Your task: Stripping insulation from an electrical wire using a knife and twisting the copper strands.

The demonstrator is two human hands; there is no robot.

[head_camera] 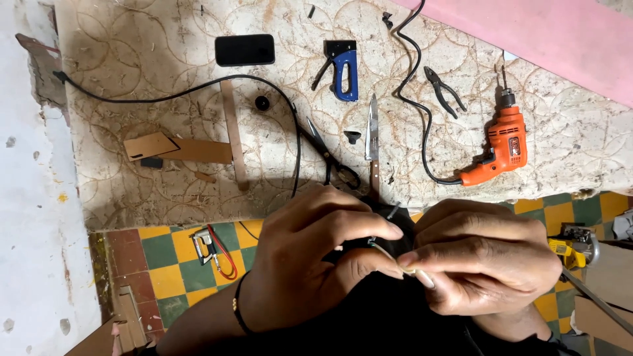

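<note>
My left hand [310, 257] and my right hand [484, 260] meet low in the middle of the view, over a black piece of material [389, 310] that lies under them. Both pinch a thin pale strip or wire [395, 260] between thumb and forefinger; my left fingers hold its dark end, my right fingers hold the lighter end. A thin black band circles my left wrist. What the black material is cannot be made out.
On the patterned mat [165, 53] lie an orange drill [502, 144], pliers [443, 91], a knife [373, 135], scissors [330, 158], a blue stapler [343, 69], a black phone [244, 50], cardboard strips [178, 148] and a black cable [198, 89]. A yellow tool [572, 245] sits right on the checkered floor [171, 264].
</note>
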